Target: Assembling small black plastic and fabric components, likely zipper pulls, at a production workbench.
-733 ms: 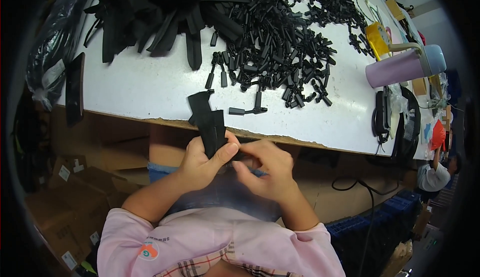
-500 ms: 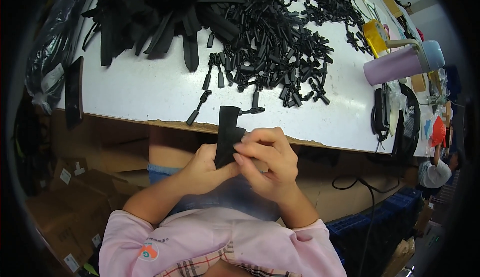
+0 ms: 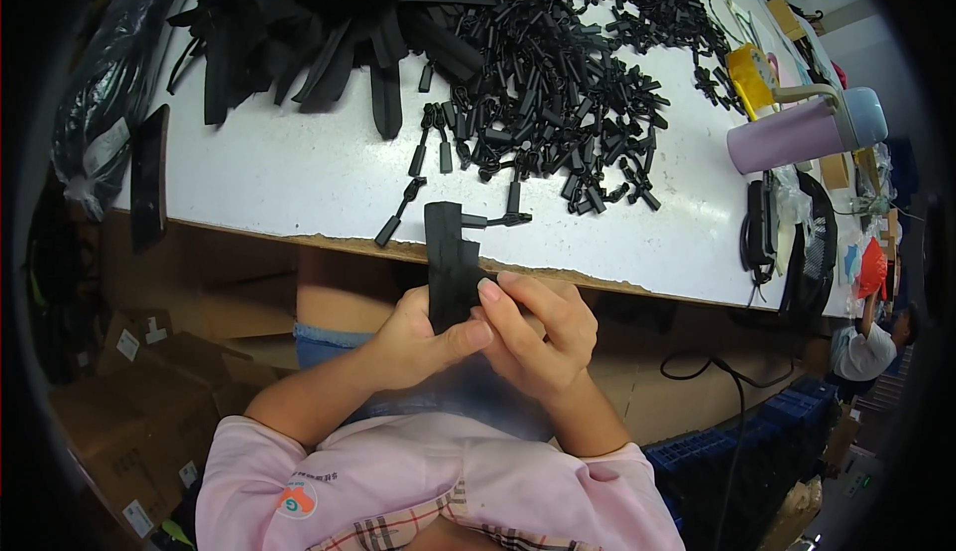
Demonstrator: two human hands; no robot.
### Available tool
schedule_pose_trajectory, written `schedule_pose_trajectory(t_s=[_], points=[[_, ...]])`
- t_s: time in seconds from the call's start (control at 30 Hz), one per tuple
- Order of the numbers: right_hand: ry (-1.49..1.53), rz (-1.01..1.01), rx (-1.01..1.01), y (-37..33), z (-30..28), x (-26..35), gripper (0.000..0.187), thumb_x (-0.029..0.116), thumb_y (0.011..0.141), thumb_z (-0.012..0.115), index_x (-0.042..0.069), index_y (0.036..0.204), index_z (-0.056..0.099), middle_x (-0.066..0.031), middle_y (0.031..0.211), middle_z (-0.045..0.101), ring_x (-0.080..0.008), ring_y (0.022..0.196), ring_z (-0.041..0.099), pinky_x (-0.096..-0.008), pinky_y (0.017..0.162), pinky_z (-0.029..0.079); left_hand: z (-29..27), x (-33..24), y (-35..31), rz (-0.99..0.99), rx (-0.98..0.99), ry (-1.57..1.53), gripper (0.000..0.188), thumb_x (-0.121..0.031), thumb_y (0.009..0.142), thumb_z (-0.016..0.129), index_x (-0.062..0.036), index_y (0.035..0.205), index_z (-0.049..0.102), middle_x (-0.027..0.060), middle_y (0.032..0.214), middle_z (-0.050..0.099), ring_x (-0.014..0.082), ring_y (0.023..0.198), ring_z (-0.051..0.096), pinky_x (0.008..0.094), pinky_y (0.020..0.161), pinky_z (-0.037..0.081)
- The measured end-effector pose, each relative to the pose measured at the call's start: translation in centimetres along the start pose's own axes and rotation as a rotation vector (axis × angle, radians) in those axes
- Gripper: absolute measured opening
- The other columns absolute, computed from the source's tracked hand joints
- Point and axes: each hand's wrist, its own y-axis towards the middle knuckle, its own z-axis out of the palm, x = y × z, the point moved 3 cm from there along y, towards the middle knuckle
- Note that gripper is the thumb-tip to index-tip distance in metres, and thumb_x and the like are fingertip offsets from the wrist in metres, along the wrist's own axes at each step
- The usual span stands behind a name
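Black fabric strip clamped near its lower end by the nearer left hand, lying at 1 o'clock from it, long axis 12–6; right hand fingertips meet its 4 o'clock edge, pinch there not discernible.

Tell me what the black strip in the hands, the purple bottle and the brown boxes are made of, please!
The black strip looks like matte fabric: it's thin, flat and dull.
The purple bottle could be plastic or painted metal: it's smooth and evenly coloured, so I can't tell which.
The brown boxes look like plain cardboard: dull brown panels with flaps.
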Motion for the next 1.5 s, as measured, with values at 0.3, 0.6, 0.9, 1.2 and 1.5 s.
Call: schedule_pose_trajectory(t_s=[0.3, 0.6, 0.9, 1.2, 1.5], points=[[1.070, 0.883, 0.116, -1.7, 0.2, -1.0, 0.002, -0.002, 0.074, 0.056, -0.003, 0.075, 0.054, -0.0073, 0.071, 0.054, -0.0064, 0.059, 0.049, -0.0184, 0.048, 0.040, 0.2, -0.4, -0.3, 0.206, -0.124, 0.168, 0.016, -0.010, 0.078, 0.056, -0.0032, 0.085, 0.043, 0.0084, 0.085, 0.042, 0.0117, 0.059, 0.051, 0.0221, 0.046, 0.047], [1.536, 1.111, 0.107, -3.6, 1.7, -1.2, 0.006, -0.001, 0.076, 0.055, -0.004, 0.081, 0.053, -0.0052, 0.072, 0.055, -0.0051, 0.060, 0.049, -0.0159, 0.050, 0.039, 1.1, -1.7, -0.7, 0.831, -0.057, 0.848, 0.021, 0.004, 0.073, 0.056, -0.0022, 0.093, 0.052, 0.0074, 0.079, 0.049, 0.0138, 0.063, 0.050, 0.0215, 0.051, 0.042], [1.367, 0.286, 0.071, 4.4, -3.6, 1.9, 0.014, 0.005, 0.068, 0.063, -0.004, 0.079, 0.061, -0.0119, 0.075, 0.056, -0.0240, 0.067, 0.054, -0.0288, 0.057, 0.043, 0.0, -0.5, -0.2, 0.025, -0.206, -0.336, 0.019, -0.014, 0.082, 0.048, 0.0024, 0.091, 0.043, 0.0118, 0.063, 0.044, 0.0199, 0.058, 0.051, 0.0374, 0.050, 0.049], [1.861, -0.394, 0.049, 7.7, -3.4, 2.1, 0.015, 0.009, 0.075, 0.059, -0.006, 0.074, 0.058, -0.0129, 0.070, 0.052, -0.0174, 0.056, 0.048, -0.0253, 0.047, 0.039, -0.5, -0.7, -0.2, 0.121, -0.210, -0.105, 0.019, -0.015, 0.080, 0.051, 0.0024, 0.087, 0.046, 0.0084, 0.067, 0.045, 0.0100, 0.048, 0.042, 0.0225, 0.039, 0.038], [1.925, -0.122, 0.051, 5.8, -3.9, 2.6, 0.026, 0.017, 0.079, 0.056, -0.009, 0.083, 0.057, -0.0214, 0.081, 0.054, -0.0231, 0.069, 0.054, -0.0263, 0.057, 0.043, -0.2, -0.5, 0.0, 0.157, -0.243, -0.009, 0.022, -0.017, 0.080, 0.052, 0.0016, 0.089, 0.046, 0.0079, 0.066, 0.045, 0.0102, 0.047, 0.043, 0.0207, 0.040, 0.037]])
